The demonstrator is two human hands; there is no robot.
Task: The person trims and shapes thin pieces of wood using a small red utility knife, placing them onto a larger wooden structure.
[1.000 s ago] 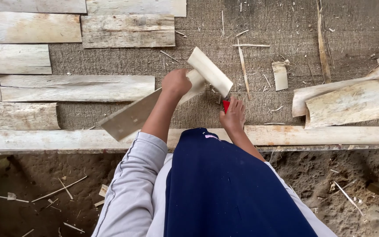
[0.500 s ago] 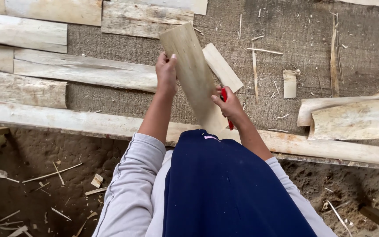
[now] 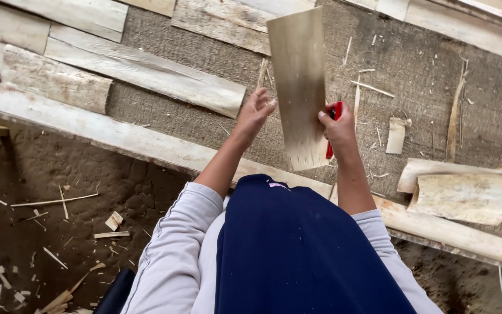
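wood sheet [image 3: 298,87] swung upright; right hand [image 3: 337,125] grips edge with red tool [image 3: 333,125]; left hand [image 3: 255,111] open beside.

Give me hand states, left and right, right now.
Left hand: open, fingers spread, beside the pale wooden slat; contact cannot be told.
Right hand: closed on the slat's edge, with a red tool in the grip.

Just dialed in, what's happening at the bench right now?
A person in grey sleeves and a dark blue apron is handling a thin pale wood sheet, held up lengthwise over a rough brown mat. The right hand grips the sheet's right edge together with a red-handled tool. The left hand is open beside the left edge; contact is unclear. More wood strips lie on the mat, with scraps on the dirt floor.
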